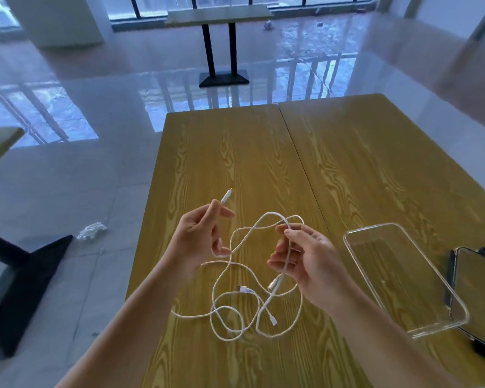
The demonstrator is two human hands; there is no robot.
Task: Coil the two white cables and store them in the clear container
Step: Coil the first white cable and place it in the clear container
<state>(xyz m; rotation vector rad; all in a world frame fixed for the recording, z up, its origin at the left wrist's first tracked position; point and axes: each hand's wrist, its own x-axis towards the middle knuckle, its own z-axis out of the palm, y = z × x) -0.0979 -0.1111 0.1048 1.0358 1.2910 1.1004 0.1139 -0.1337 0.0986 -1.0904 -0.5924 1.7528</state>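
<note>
- Nearest the camera, the tangled loops of thin white cables (230, 315) lay slack on the yellow wood-grain surface (347, 169), with at least three plug ends showing among them; which strand belonged to which cable could not be told.
- Just above that tangle, the right hand (308, 264) held a raised strand pinched between thumb and fingertips, the run hanging from it toward 6 o'clock into the loops.
- At 9 o'clock from the right hand, the left hand (199, 233) pinched a cable just behind its small white connector (226, 196), which pointed toward 1 o'clock.
- The coming winding likely turned on the arc of cable spanning the two hands.
- The clear, rounded rectangular plastic container (403, 278) sat at 3 o'clock from the right hand, the nearer one, holding nothing, its long axis running 11 to 5 o'clock.
</note>
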